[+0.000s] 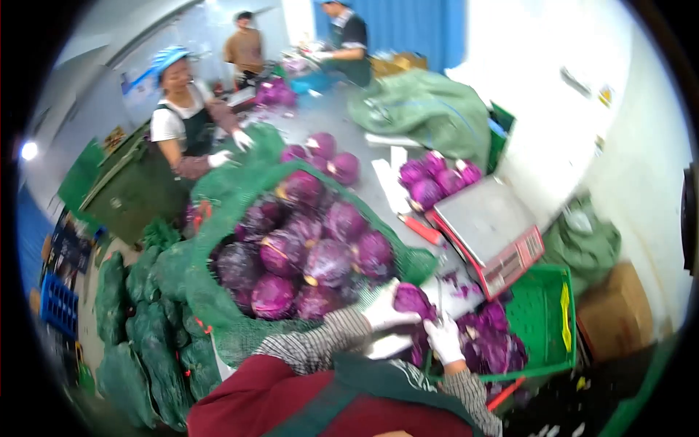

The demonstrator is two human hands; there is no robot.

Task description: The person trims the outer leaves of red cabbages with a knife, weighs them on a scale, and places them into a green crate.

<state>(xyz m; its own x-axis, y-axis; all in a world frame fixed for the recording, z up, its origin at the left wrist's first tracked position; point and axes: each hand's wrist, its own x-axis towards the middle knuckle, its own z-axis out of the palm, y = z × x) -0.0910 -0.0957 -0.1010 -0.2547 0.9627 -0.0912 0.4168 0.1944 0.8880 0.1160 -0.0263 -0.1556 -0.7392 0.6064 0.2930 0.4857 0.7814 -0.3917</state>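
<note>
My left hand (pixel 391 309), in a white glove, is closed around the side of a red cabbage (pixel 415 300) at the table's near edge. Close against the same cabbage, my right hand (pixel 445 340), also white-gloved, has its fingers curled. A thin pale upright line shows just above those fingers; what they hold is too blurred to make out. Beside my left forearm, an opened green mesh sack (pixel 240 182) is full of whole red cabbages (pixel 328 262). Loose purple leaves (pixel 495 342) lie in a green crate (pixel 539 320) to the right of my right hand.
A scale (pixel 484 222) stands right of centre, with a red-handled knife (pixel 422 229) beside it. Trimmed cabbages (pixel 437 180) are grouped behind. Filled green sacks (pixel 149 342) are stacked at left. A co-worker (pixel 189 116) reaches toward the mesh sack; two other people are farther back.
</note>
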